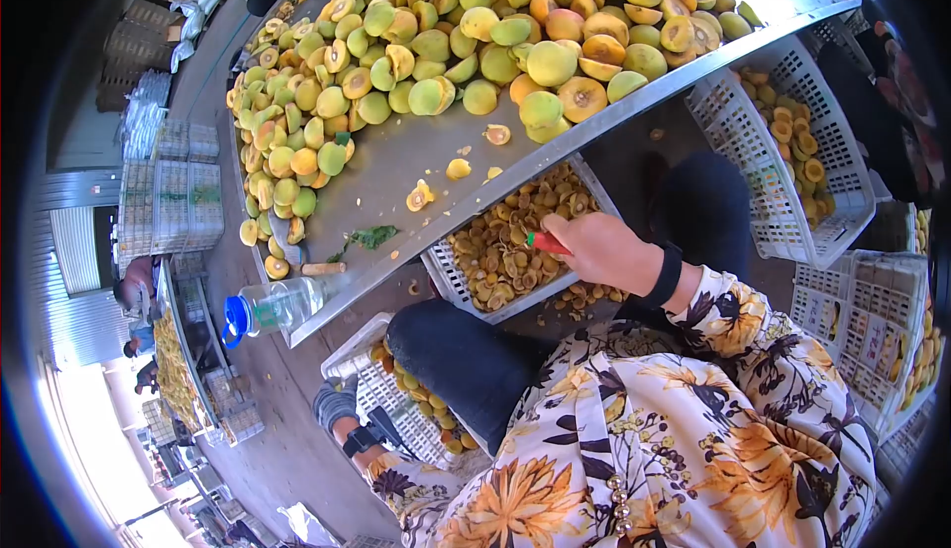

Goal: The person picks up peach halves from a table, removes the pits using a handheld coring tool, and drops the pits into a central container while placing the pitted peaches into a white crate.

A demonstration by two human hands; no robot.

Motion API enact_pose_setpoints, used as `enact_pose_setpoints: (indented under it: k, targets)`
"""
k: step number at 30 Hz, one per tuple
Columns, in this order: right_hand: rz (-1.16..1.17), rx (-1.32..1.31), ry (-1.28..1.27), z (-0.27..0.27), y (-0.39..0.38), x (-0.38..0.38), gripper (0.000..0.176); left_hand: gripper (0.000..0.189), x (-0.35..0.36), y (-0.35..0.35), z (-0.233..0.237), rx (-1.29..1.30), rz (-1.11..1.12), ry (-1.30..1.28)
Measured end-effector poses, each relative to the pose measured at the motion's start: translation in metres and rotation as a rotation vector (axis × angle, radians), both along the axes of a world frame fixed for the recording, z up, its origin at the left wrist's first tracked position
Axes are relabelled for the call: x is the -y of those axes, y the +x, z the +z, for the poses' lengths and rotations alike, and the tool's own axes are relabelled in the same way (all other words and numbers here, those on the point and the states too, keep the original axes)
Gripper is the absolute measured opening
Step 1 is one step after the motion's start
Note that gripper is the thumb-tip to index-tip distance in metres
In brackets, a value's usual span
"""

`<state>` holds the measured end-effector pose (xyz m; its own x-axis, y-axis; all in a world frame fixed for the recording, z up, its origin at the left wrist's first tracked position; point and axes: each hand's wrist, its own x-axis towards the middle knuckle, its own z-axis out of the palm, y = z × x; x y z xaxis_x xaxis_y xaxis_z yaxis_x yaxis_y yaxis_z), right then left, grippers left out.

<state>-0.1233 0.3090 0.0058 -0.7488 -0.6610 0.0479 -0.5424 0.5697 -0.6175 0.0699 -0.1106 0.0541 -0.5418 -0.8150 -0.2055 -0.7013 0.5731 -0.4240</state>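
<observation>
My bare right hand (599, 249) is closed around the red-and-green handle (548, 243) of a small tool whose working end is hidden. It hovers over a white crate (591, 181) full of brownish-yellow peach scraps (505, 241) between my knees. Lower left, my left hand (337, 401) in a grey glove is down at the corner of another white crate (369, 380), which holds peach halves (426, 399); its fingers are mostly hidden. Ahead, a heap of whole and halved peaches (475, 33) covers much of the metal table (416, 147).
On the table's near corner lie a clear plastic bottle (282, 307) with a blue cap, a brown handle (323, 269) and green leaves (371, 237). A crate of peach halves (832, 162) stands to the right, above stacked crates (852, 320). People work at another table (178, 370) far left.
</observation>
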Motion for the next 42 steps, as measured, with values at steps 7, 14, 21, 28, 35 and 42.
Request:
enact_pose_setpoints:
  k: [7,14,21,28,35,42]
  targets:
    - [-0.216,0.21,-0.276,0.032,-0.001,0.001,0.047,0.047,-0.115,-0.186,0.006,-0.882,-0.621,0.514]
    - [-0.451,0.161,-0.364,0.057,0.011,-0.027,0.051,0.051,-0.295,-0.316,-0.011,-0.524,-1.103,0.69]
    - [-0.408,0.056,-0.484,0.053,0.002,-0.029,0.041,0.042,-0.245,-0.288,-0.03,-1.01,-0.042,2.061]
    - [-0.192,0.217,-0.397,0.041,0.008,0.022,0.036,0.041,-0.223,-0.205,-0.015,-1.227,0.392,2.114]
    - [-0.267,0.224,-0.351,0.02,0.023,0.035,0.03,0.041,-0.245,-0.183,-0.029,-1.46,0.239,2.027]
    - [-0.332,0.359,-0.288,0.026,0.026,0.033,0.03,0.034,-0.256,-0.178,-0.042,-1.395,-0.211,1.694]
